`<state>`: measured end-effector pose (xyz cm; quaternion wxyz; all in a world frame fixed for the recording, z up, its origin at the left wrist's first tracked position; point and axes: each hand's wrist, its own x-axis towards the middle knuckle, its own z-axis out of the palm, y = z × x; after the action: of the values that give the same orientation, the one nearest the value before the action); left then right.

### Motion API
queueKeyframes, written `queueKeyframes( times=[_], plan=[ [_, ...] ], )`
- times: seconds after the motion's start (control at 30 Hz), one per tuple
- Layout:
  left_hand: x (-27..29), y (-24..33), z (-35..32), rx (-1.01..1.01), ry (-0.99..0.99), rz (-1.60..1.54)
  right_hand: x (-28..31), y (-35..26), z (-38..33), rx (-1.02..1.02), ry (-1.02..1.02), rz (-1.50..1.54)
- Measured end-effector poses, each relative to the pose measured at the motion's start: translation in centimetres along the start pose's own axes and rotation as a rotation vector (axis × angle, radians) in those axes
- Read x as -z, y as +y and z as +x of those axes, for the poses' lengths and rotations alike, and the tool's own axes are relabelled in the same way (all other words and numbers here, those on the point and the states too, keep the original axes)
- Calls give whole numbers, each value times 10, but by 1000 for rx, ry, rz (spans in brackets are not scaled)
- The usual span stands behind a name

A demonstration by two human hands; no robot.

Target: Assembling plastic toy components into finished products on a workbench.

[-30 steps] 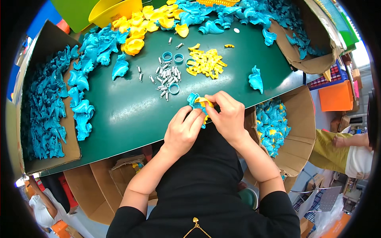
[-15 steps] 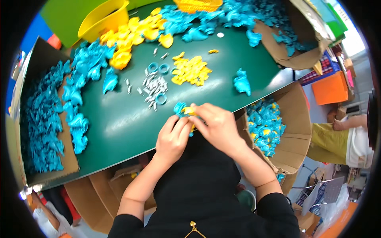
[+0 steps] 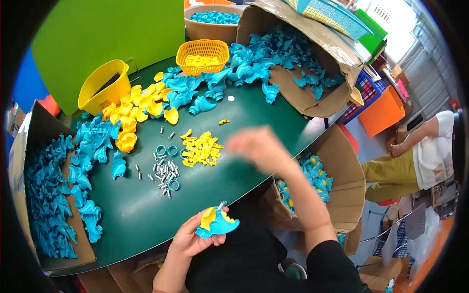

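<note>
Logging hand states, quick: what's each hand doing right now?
Left hand: closed on the blue-and-yellow toy piece.
Right hand: motion-blurred above the green table; cannot tell.

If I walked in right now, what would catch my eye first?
Probably the heaps of blue plastic shapes spilling from a cardboard box across the far side of the dark green table. Near its front edge, the left hand holds a blue and yellow piece, while the right hand is a blur above the table.

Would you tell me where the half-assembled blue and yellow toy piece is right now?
In the head view, the blue and yellow toy piece sits in the left hand, at the near edge of the green table.
</note>
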<state>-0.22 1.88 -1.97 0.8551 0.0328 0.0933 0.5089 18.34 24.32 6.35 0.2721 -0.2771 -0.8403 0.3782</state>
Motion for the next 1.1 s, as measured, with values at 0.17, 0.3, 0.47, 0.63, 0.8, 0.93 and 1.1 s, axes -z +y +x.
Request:
queueKeyframes(
  times=[0.17, 0.3, 0.47, 0.63, 0.8, 0.93, 1.1],
  plan=[
    [-15, 0, 8, -117, 42, 180, 65, 129, 57, -273, 458, -1210],
    [-7, 1, 13, -160, -9, -80, 61, 134, 61, -324, 437, -931],
    [-12, 8, 2, -342, -57, 124, -2, 17, -13, -223, 91, 182],
    [-19, 11, 4, -366, 38, 244, -60, -3, -72, -117, 164, -435],
    [-19, 6, -4, -501, 160, 362, -74, -9, -80, -90, 132, -448],
    [-21, 1, -9, -611, 216, 499, -86, -43, -90, -120, 109, 330],
    [-24, -1, -14, -611, 232, 542, -107, -64, -98, -87, 79, 384]
  ],
)
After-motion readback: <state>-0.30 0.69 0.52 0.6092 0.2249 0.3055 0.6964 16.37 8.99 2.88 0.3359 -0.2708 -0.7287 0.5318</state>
